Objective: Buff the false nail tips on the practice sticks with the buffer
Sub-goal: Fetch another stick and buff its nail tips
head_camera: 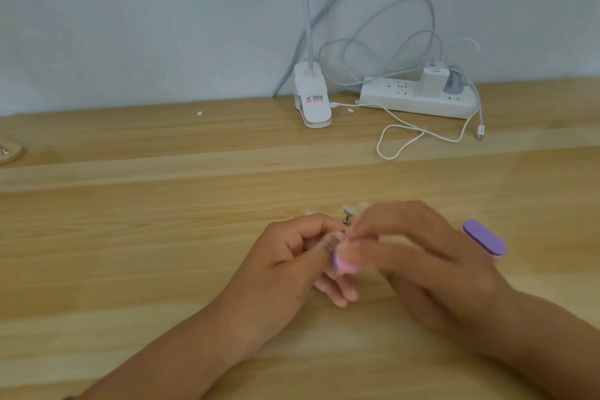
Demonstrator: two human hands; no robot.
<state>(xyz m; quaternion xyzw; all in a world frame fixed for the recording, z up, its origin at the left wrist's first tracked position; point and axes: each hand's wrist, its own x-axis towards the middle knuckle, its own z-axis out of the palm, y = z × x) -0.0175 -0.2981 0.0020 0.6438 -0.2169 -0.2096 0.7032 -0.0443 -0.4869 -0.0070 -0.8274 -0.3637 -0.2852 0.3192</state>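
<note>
My left hand (292, 256) grips a clear practice stick (331, 242) with a false nail tip at its end, fingers curled round it. My right hand (418, 256) pinches a small pink and purple buffer (345, 265) and holds it against the tip; the hand is blurred. Behind the hands, the metal joint of several more practice sticks (349, 214) pokes out, mostly hidden. A second purple buffer (483, 239) lies on the wooden table (162, 237) just right of my right hand.
At the back stand a white clip lamp base (313, 101) and a white power strip (418, 97) with plugs and loose white cables (422, 133). A small object (9, 151) sits at the left edge. White specks lie near the wall.
</note>
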